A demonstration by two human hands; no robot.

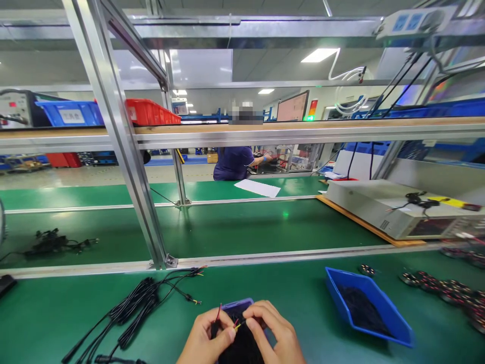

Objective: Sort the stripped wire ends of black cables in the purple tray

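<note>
The left hand [202,336] and right hand [275,331] grip thin red and yellow wire ends [235,323] of a black cable [242,346], its slack apparently gathered in a small blue tray [237,305]. Coiled black cables [131,308] lie to the left on the green counter [56,323], with a tilted blue bin [381,303] and ring-shaped parts [443,290] to the right. Beyond stands a white instrument case [394,212].
</note>
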